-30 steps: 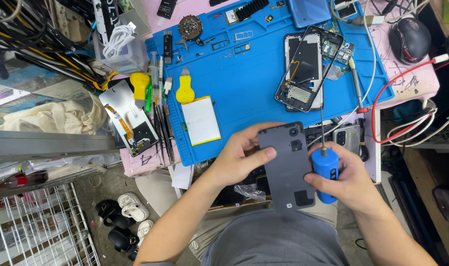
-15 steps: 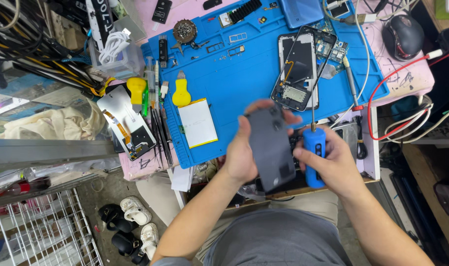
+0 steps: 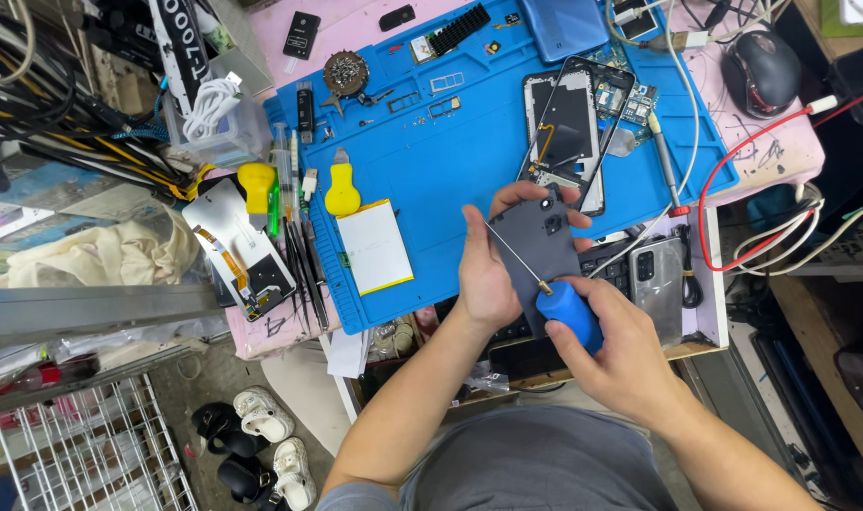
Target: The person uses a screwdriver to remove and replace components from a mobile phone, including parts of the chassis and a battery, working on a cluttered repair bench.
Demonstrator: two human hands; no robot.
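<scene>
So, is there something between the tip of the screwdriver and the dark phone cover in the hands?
Nothing visible. The right hand holds the blue screwdriver, whose thin shaft lies across the dark phone cover that the left hand holds; the tip reaches its upper left edge.

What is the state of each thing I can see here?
Dark grey phone back cover: detached, held by left hand.
Blue-handled screwdriver: gripped by right hand, shaft across the cover.
Opened phone: back off, lying on blue mat.
Black mouse: resting untouched.
</scene>
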